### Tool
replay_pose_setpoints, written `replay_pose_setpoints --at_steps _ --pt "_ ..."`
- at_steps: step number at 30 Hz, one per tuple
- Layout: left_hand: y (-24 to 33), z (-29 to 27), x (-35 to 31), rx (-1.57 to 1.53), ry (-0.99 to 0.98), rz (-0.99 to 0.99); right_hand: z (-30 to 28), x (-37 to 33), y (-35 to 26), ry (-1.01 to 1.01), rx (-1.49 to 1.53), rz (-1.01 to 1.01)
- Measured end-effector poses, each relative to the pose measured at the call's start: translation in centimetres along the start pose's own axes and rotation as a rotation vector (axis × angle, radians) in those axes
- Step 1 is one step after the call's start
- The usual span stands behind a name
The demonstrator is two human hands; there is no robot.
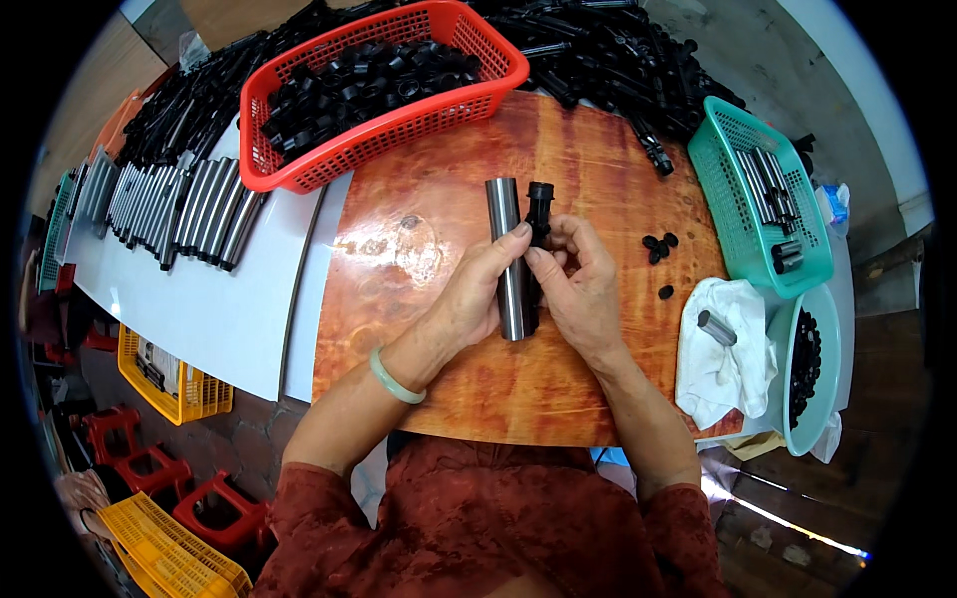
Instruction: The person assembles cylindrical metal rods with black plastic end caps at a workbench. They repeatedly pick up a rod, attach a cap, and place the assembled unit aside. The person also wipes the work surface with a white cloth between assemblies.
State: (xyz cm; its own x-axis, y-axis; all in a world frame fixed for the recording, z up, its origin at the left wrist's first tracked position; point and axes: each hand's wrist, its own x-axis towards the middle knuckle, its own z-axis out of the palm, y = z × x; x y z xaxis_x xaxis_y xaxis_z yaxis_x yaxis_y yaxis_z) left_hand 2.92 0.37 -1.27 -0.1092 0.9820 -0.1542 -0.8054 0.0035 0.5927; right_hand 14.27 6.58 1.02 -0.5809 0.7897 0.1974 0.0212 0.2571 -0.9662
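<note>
My left hand [477, 282] is closed around a grey metal tube [503, 206], held nearly upright over the wooden board. Right beside the tube is a black plastic fitting [539, 206] with a ringed top end. The fingers of my right hand [580, 289] are curled round that fitting, and its middle is partly covered by them. Both thumbs come close together between the two parts. To the right of my right hand, several small black caps [654, 244] lie on the board.
A red basket [399, 125] of black rings stands at the far side, with black parts [598, 60] heaped behind. Metal tubes [214, 209] line the white table at left. A green basket [768, 261], a white cloth [713, 374] and a bowl [783, 399] of black pieces sit at right.
</note>
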Motion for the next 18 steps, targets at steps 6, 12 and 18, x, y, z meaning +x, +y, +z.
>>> replay_pose_setpoints --at_steps 6,12,18 --pt "0.3 0.1 0.0 0.072 0.087 0.054 -0.8 0.1 -0.1 -0.031 0.358 0.197" --pt "1.3 0.6 -0.6 0.493 0.193 0.169 -2.6 0.0 -0.1 -0.071 0.438 0.222" --pt "1.4 -0.1 -0.3 0.068 0.039 0.158 -2.6 0.1 -0.8 -0.081 0.472 0.226"
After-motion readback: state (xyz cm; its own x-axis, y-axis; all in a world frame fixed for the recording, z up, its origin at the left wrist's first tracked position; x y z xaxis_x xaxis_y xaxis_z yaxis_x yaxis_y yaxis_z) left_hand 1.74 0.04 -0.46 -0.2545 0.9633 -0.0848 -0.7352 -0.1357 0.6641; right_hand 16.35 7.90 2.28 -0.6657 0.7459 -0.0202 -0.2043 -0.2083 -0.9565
